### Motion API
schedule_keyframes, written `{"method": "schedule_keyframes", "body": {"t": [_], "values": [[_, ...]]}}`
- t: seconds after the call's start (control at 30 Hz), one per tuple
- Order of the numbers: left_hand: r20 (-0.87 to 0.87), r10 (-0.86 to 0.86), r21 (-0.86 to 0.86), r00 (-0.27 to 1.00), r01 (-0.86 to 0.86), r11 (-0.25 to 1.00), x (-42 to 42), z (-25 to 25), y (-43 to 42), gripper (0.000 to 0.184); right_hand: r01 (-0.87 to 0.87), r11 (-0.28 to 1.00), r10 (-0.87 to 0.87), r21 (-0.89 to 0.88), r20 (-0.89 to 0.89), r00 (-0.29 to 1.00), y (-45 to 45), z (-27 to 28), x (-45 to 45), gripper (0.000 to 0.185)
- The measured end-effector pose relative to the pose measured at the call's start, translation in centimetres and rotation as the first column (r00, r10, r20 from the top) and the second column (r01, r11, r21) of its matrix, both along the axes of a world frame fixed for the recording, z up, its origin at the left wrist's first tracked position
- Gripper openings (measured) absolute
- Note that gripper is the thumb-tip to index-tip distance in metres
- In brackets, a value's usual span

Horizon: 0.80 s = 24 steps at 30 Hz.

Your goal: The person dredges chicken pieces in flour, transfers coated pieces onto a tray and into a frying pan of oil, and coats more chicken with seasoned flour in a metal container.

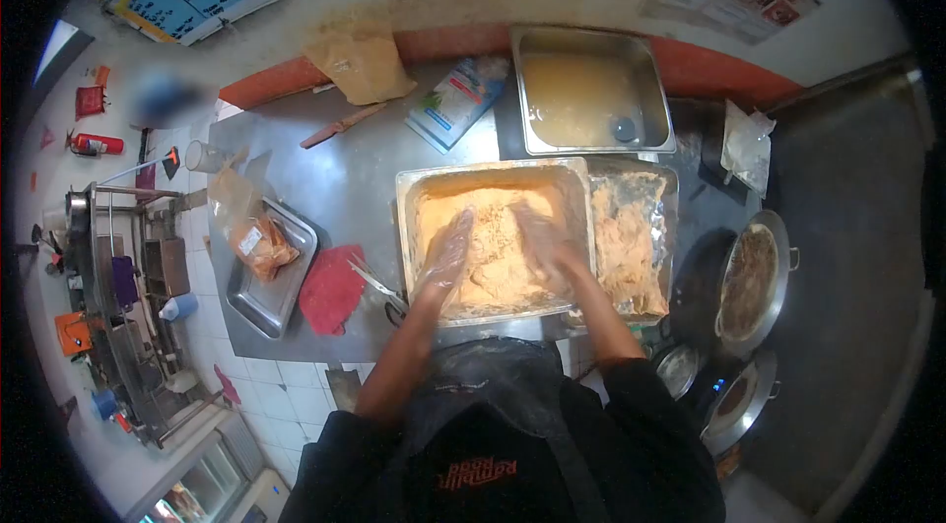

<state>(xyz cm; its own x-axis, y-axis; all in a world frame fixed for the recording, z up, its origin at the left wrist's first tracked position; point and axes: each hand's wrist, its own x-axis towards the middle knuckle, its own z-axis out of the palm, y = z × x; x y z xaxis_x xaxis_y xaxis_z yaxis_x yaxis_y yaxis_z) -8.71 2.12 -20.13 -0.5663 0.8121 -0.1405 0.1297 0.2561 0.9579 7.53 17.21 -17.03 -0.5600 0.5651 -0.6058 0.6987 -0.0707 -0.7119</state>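
A deep metal pan (pixel 402 218) in front of me holds pale orange, flour-like powder (pixel 493 198), with a rough mound in the middle. My left hand (pixel 448 252), in a clear plastic glove, rests at the left side of the mound with its fingers stretched forward. On the opposite side, my right hand (pixel 547 245) touches the powder, its fingers extended and slightly blurred. Whether anything lies under the powder is hidden. Right beside the pan stands a tray (pixel 672 228) of coated, raw-looking pieces (pixel 628 247).
Behind the pan is a metal basin (pixel 591 99) of cloudy liquid. To the left lie scissors (pixel 379 287), a red cloth (pixel 332 289), and a tray (pixel 258 306) with a bagged orange food (pixel 264 245). Two wide pans (pixel 754 282) stand at the right.
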Motion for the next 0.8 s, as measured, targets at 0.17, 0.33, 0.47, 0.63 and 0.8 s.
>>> {"method": "schedule_keyframes", "body": {"t": [0.17,0.33,0.47,0.63,0.8], "values": [[-0.035,0.012,-0.403,0.999,-0.025,0.915,-0.7,-2.3,0.0,0.06,0.087,0.995,-0.09,-0.058,-0.05,0.995,-0.7,-0.7,0.0,0.07],[0.136,0.181,-0.097,0.974,-0.168,0.981,-0.5,2.4,1.2,0.059,0.011,1.0,-0.009,-0.01,0.164,0.986,-0.4,3.3,-3.9,0.073],[0.276,0.233,-0.198,0.932,-0.182,0.963,-1.0,4.4,1.2,0.063,-0.194,0.976,0.166,0.101,0.235,0.958,3.0,6.4,-6.2,0.074],[0.251,0.259,-0.181,0.933,-0.218,0.959,0.3,7.1,2.7,0.063,-0.126,0.953,0.08,0.274,0.174,0.981,0.2,2.4,-7.5,0.071],[0.48,0.283,-0.319,0.831,-0.135,0.938,-1.4,6.8,2.9,0.066,-0.237,0.952,0.22,0.192,0.108,0.97,3.3,4.1,-4.8,0.056]]}}
